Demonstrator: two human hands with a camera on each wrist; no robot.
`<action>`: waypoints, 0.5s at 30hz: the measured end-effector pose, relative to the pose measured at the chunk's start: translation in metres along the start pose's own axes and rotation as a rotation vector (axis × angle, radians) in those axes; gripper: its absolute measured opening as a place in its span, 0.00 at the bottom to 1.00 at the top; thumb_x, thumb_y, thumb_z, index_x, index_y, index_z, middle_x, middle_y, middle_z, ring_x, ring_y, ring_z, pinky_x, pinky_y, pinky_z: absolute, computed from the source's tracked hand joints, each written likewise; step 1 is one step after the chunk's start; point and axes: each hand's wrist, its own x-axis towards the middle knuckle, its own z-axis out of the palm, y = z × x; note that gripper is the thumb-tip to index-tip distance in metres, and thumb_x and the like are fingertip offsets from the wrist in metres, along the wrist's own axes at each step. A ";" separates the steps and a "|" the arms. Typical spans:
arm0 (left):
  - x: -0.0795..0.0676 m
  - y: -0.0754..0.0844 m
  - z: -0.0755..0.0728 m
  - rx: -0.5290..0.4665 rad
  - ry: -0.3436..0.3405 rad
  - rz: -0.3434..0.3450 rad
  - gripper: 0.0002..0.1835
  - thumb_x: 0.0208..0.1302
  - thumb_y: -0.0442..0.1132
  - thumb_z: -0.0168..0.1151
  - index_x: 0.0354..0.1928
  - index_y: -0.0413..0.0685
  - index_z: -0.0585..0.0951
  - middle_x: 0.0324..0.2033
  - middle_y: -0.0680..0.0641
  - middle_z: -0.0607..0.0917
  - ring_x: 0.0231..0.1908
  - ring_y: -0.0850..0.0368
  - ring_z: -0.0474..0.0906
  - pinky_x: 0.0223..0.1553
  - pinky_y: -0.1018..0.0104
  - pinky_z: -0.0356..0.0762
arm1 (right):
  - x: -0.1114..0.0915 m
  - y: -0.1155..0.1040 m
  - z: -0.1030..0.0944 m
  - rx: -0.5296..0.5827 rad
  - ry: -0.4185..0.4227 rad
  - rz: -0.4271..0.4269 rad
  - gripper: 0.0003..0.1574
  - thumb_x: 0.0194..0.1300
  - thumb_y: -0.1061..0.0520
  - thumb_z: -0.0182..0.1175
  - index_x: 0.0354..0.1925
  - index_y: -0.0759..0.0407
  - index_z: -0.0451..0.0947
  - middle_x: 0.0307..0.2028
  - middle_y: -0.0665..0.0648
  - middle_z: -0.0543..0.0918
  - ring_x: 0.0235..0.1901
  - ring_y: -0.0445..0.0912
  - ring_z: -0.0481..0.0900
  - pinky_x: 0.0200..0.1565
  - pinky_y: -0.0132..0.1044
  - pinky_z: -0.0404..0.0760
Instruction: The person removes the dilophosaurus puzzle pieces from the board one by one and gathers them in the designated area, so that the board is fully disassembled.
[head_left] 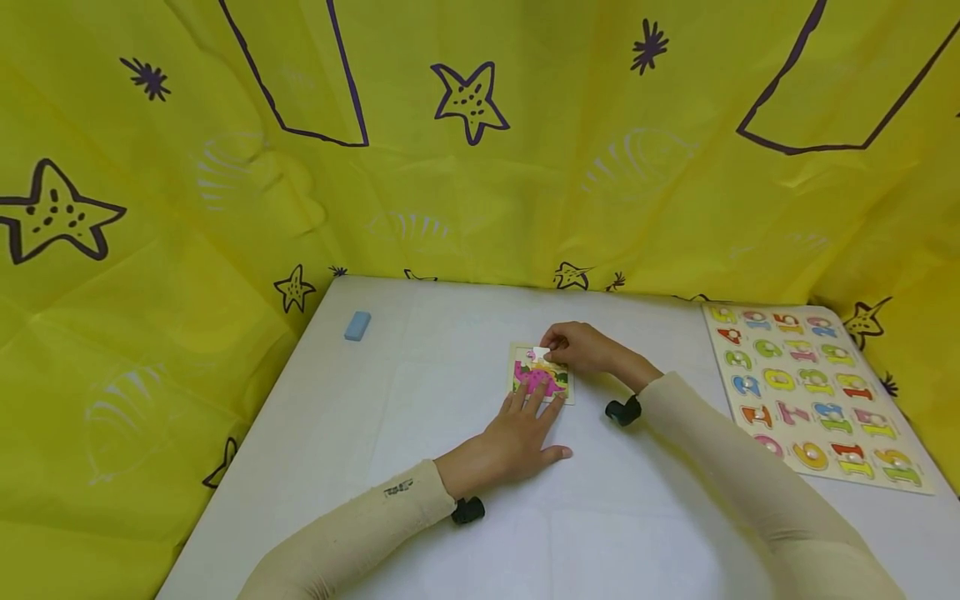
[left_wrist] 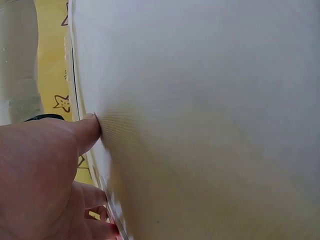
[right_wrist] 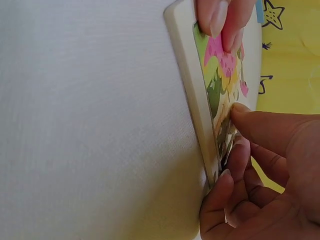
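A small jigsaw puzzle with a pink dinosaur picture lies in a pale tray (head_left: 512, 367) near the middle of the white table. Straight, spread fingers of my left hand (head_left: 517, 442) rest on its lower part, the thumb out on the tablecloth. At the puzzle's upper right, my right hand (head_left: 588, 346) pinches a puzzle piece (head_left: 540, 353) between thumb and fingers. In the right wrist view, the tray's edge (right_wrist: 187, 65) shows side-on, with left fingertips on the picture above. The left wrist view catches mostly tablecloth and the hand's thumb side.
A wooden number board (head_left: 753, 367) with knobbed, coloured numerals lies along the table's right side. Toward the far left is a small blue block (head_left: 357, 326). Yellow curtain (head_left: 405, 183) with starfish drawings hangs behind and beside the table.
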 end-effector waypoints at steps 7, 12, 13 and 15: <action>-0.001 0.000 -0.002 -0.008 -0.002 0.005 0.45 0.77 0.67 0.53 0.85 0.52 0.56 0.83 0.40 0.55 0.82 0.36 0.48 0.81 0.45 0.53 | 0.001 0.003 -0.002 0.003 -0.001 -0.017 0.08 0.75 0.61 0.64 0.50 0.63 0.81 0.42 0.58 0.85 0.43 0.49 0.79 0.54 0.45 0.79; -0.001 0.001 -0.004 -0.012 -0.008 0.004 0.45 0.77 0.66 0.53 0.85 0.51 0.56 0.83 0.39 0.54 0.82 0.36 0.48 0.81 0.45 0.53 | 0.001 0.005 -0.004 0.031 0.004 -0.011 0.07 0.76 0.61 0.63 0.50 0.62 0.81 0.42 0.57 0.84 0.44 0.49 0.78 0.55 0.45 0.78; -0.001 0.001 -0.005 -0.010 -0.010 0.004 0.45 0.77 0.66 0.53 0.85 0.51 0.56 0.83 0.39 0.54 0.82 0.36 0.48 0.81 0.45 0.53 | 0.001 0.006 -0.004 0.037 0.004 -0.012 0.07 0.76 0.61 0.63 0.50 0.62 0.81 0.42 0.57 0.84 0.44 0.50 0.77 0.55 0.46 0.78; 0.000 0.001 -0.005 -0.005 -0.013 0.002 0.45 0.77 0.66 0.53 0.85 0.51 0.56 0.83 0.39 0.54 0.82 0.35 0.48 0.81 0.45 0.54 | 0.001 0.007 -0.004 0.045 0.003 -0.012 0.07 0.77 0.61 0.62 0.50 0.62 0.81 0.42 0.58 0.84 0.44 0.50 0.77 0.55 0.46 0.78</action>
